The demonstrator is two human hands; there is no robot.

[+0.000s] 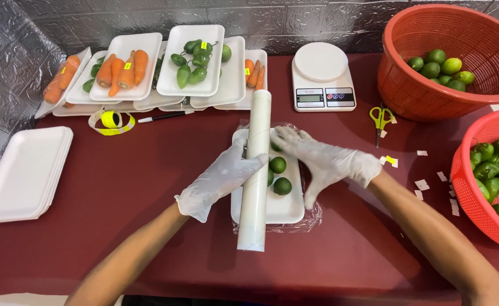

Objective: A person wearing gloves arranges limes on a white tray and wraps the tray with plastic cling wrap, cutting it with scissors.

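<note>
Gripping the cling-film roll (254, 175) mid-frame with my left hand (221, 180), fingers wrapped round it, I spread my right hand (324, 161) wide, smoothing film over the lime tray (286, 208).

I see a dark red table (136, 187) carrying stacked empty trays (25, 173), filled trays (195, 54), a white scale (322, 76), green scissors (380, 119), a tape roll (111, 120), a pen (164, 117) and two orange baskets (459, 34).

Right hand (326, 161) motion-blurred; roll (256, 170) hides part of limes (278, 174); right basket (483, 175) cut off by edge.
</note>
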